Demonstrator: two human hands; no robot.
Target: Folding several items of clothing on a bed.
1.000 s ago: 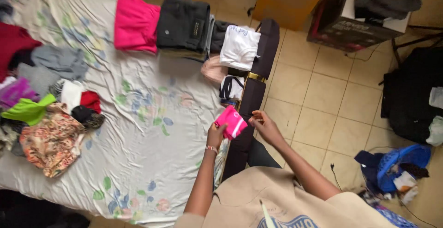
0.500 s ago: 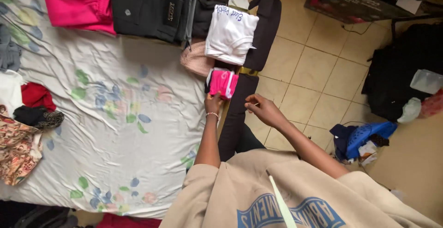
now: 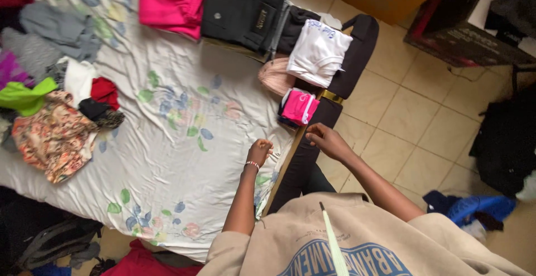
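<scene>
Both hands [image 3: 260, 152] empty beside folded pink cloth [image 3: 300, 107] on floral sheet [image 3: 167, 136].

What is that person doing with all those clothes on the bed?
A person in a beige top stands at the bed's edge sorting clothes. Both hands are empty: the left hand rests on the flowered sheet, the right hand at the bed's dark edge. Just beyond them a small folded pink garment sits on a little stack, beside a folded white shirt, black jeans and pink shorts. A jumbled pile of unfolded clothes lies on the far side.
</scene>
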